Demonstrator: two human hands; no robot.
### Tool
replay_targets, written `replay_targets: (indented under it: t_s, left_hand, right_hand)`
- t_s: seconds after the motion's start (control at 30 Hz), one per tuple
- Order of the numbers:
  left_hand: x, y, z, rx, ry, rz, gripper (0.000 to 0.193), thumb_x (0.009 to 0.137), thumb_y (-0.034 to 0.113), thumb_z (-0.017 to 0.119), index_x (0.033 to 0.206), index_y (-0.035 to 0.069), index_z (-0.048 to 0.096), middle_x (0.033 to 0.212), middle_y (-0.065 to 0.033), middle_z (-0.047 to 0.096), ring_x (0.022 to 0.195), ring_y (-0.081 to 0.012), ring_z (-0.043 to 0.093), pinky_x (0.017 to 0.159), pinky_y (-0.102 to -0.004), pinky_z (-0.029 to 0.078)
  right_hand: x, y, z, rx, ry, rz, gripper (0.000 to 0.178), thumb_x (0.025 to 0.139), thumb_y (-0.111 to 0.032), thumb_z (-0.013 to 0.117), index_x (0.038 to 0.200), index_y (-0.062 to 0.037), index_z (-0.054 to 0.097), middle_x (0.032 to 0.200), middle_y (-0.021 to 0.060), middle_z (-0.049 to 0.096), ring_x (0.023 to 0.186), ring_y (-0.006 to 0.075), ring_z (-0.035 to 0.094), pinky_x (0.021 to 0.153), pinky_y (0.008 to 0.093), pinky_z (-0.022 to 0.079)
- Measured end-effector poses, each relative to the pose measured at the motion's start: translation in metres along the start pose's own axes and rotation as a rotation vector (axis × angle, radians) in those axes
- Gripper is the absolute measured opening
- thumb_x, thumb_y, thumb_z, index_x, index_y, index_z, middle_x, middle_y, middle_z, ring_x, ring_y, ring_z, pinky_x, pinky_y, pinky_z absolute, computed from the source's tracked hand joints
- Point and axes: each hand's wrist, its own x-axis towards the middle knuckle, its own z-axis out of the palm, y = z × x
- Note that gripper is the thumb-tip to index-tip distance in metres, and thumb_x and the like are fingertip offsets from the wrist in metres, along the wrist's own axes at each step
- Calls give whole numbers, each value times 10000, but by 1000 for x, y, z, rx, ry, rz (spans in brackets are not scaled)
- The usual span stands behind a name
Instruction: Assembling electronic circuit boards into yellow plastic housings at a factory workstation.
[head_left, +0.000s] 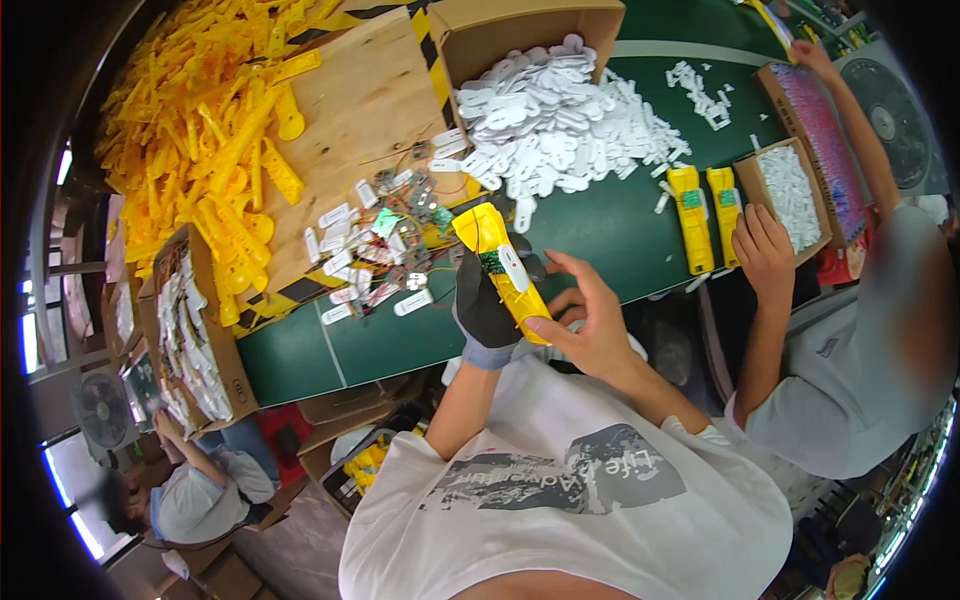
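My gloved left hand (487, 305) clamps the yellow case (500, 268) above the bench (590, 235), steadying it while my right hand (590, 325) seemingly pinches its lower end.

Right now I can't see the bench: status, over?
Left hand, gloved, grips yellow casing. Right hand bare, fingertips on its lower end. White tab on casing. Nothing in the way.

Wired boards (395, 235) lie on the table (610, 225); clip heap (555, 125) right; shell pile (215, 120) left.
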Motion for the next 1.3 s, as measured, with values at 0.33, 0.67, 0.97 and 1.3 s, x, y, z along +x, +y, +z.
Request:
replay_targets:
  t_s: [0.33,0.67,0.97,1.3]
  left_hand:
    - [-1,-7,-10,424,262,139,165,871,226,557,922,79,503,736,-48,544,649,-138,543,573,-280,457]
    - [2,-51,0,367,154,-41,413,854,48,563,1226,53,386,1003,-71,516,866,-136,545,722,-269,479]
    - [-28,-8,-34,900,41,35,350,856,25,545,1200,24,480,969,-63,588,846,-110,569,776,-241,456]
    - [12,171,-61,1613,572,863,209,806,93,584,1005,29,597,859,-146,626,780,-276,613,687,-331,456]
  right_hand:
    - [-9,7,10,-282,16,-82,629,722,-188,731,1242,-14,421,911,134,593,646,187,619,551,279,482]
    - [-29,59,-25,27,192,89,415,845,-91,587,1225,2,445,848,59,605,763,130,592,665,265,470]
    - [-9,90,-171,-300,851,-67,296,912,-136,515,1154,32,535,1043,97,593,934,138,553,819,265,437]
    - [-32,149,-314,-377,905,-9,387,933,-251,467,1144,64,544,1032,112,610,923,173,572,816,268,441]
